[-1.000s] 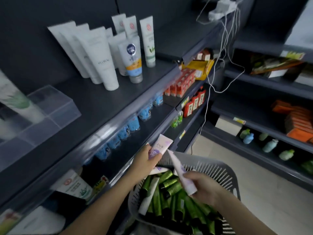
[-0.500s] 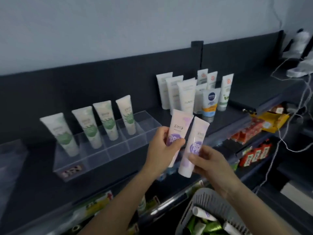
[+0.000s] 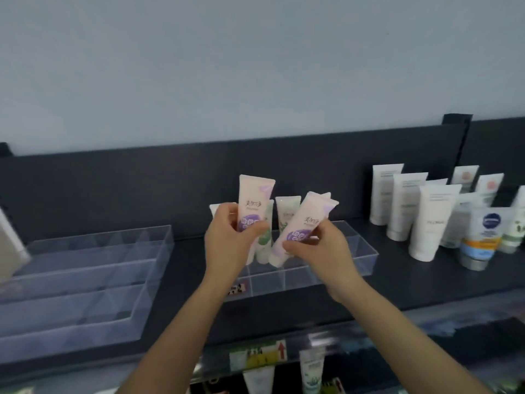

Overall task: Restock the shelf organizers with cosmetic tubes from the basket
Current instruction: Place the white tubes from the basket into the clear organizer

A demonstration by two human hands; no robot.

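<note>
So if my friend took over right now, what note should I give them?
Left hand grips one pink tube, upright.
Right hand grips a second pink tube, tilted.
Both tubes are held in front of the clear organizer, where green-labelled tubes stand at the back.
Done: two tubes picked up.
Left: set both into the organizer, then fetch more. The basket is out of view.

One pale pink tube [image 3: 254,211], purple-labelled, stands upright, pinched in the left fingers [image 3: 227,216]. A second tube [image 3: 302,226] tilts rightward in the right fingers [image 3: 324,233]. Just behind them, a clear organizer [image 3: 355,260] holds green-printed tubes [image 3: 287,214].
</note>
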